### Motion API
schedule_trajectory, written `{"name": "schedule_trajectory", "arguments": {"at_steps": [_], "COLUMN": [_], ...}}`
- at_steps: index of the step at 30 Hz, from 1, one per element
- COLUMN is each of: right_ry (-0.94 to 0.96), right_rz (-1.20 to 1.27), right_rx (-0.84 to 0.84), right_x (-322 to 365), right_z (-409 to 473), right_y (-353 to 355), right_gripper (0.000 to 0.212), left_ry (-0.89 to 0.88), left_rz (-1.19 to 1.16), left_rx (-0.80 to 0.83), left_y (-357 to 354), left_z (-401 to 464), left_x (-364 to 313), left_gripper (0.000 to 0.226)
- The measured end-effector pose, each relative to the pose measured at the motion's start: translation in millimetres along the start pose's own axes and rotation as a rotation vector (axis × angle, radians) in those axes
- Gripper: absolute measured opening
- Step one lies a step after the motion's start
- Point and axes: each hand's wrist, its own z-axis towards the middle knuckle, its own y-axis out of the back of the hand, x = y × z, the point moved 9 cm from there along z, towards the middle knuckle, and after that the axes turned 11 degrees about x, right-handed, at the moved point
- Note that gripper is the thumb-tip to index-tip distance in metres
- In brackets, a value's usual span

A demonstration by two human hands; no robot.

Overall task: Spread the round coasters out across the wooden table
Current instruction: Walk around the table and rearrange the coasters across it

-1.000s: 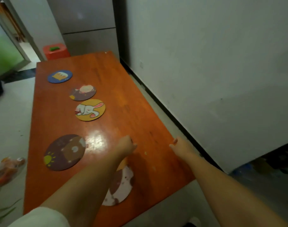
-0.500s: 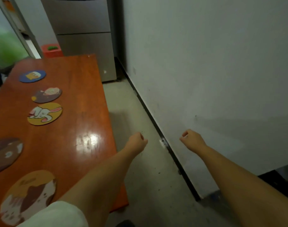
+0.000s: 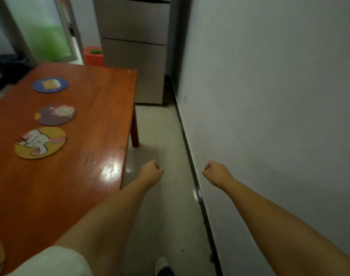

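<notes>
On wooden table (image 3: 86,156): three round coasters (image 3: 40,143) (image 3: 55,114) (image 3: 50,85), two more edge-cropped.

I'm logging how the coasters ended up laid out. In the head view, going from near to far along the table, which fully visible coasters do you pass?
Yellow rabbit coaster → dark purple coaster → blue coaster, all flat on the wooden table.

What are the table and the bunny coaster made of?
The table looks like wood with a shiny varnish: it is reddish brown with faint grain, and the light makes a bright glare on it. The bunny coaster looks like thin, flat card or cork with a printed matte picture. It lies flat and gives no shine, but I cannot tell which.
</notes>
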Motion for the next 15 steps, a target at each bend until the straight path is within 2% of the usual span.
{"name": "schedule_trajectory", "arguments": {"at_steps": [3, 6, 7, 10, 15], "right_ry": [0.041, 0.12, 0.154, 0.267, 0.488], "right_rz": [-0.04, -0.092, -0.12, -0.181, -0.27], "right_rx": [0.021, 0.085, 0.11, 0.188, 0.329], "right_x": [37.6, 90.9, 111.5, 179.5, 295.0], "right_z": [45.5, 82.0, 93.9, 125.3, 161.3], "right_y": [18.1, 11.1, 5.1, -19.2, -77.7], "right_gripper": [0.029, 0.029, 0.029, 0.03, 0.026], "left_ry": [0.039, 0.116, 0.141, 0.268, 0.532], "left_rz": [-0.045, -0.098, -0.134, -0.203, -0.306], "left_rx": [-0.071, -0.169, -0.202, -0.283, -0.453], "left_y": [40.9, 89.5, 106.1, 150.7, 207.7], "left_z": [16.9, 21.7, 22.7, 17.4, -2.0], "left_x": [0.8, 22.6, 33.2, 77.0, 163.1], "left_gripper": [0.033, 0.015, 0.016, 0.027, 0.016]}}
